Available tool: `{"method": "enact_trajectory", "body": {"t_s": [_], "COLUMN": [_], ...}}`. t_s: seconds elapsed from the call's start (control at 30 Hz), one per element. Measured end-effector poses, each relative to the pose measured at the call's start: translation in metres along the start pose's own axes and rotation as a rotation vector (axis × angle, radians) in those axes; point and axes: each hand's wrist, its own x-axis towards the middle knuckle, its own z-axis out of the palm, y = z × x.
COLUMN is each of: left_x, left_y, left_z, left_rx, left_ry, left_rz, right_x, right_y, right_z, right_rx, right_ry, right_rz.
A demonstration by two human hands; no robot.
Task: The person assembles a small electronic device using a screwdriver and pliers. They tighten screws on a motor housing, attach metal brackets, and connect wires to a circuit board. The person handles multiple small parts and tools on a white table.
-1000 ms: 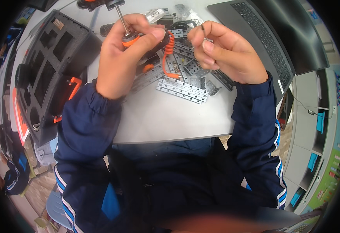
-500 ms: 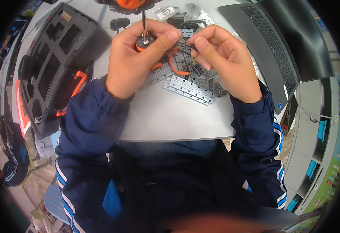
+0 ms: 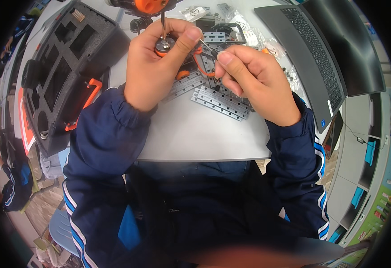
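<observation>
Head view: left hand [image 3: 157,62] gripping orange-capped screwdriver [image 3: 164,38], right hand [image 3: 253,82] pinching thin metal pin [image 3: 208,46] over perforated metal strips [image 3: 220,102] lying on surface [image 3: 195,134]

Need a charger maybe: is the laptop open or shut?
Open: the laptop shows its keyboard, screen raised; lit or dark, cannot tell.
</observation>
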Motion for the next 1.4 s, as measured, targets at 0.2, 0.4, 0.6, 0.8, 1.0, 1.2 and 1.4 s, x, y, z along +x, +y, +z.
{"method": "enact_trajectory", "body": {"t_s": [0.2, 0.4, 0.6, 0.8, 1.0, 1.2, 1.4], "left_x": [0.0, 0.0, -0.001, -0.001, 0.001, 0.006, 0.009], "left_y": [0.0, 0.001, 0.003, 0.001, -0.003, -0.002, -0.006], "left_z": [-0.001, 0.0, 0.0, -0.001, -0.004, -0.005, -0.008], "left_rx": [-0.009, -0.03, -0.016, -0.019, 0.019, -0.115, -0.082], "left_ry": [-0.006, -0.001, 0.012, 0.004, -0.041, -0.14, -0.216], "left_rz": [-0.009, 0.008, -0.048, -0.075, -0.026, -0.066, 0.007], "right_x": [-0.002, -0.007, -0.006, -0.007, -0.007, -0.005, 0.001], "right_y": [0.007, 0.006, 0.002, -0.002, -0.003, -0.005, 0.0], "right_z": [0.013, 0.021, 0.016, 0.014, 0.01, 0.0, -0.015], "right_rx": [-0.141, -0.483, -0.1, 0.054, -0.07, -0.153, -0.063], "right_ry": [0.215, 0.358, 0.147, 0.108, 0.158, 0.195, 0.231], "right_rz": [-0.092, -0.348, -0.106, -0.045, -0.084, -0.143, -0.207]}}
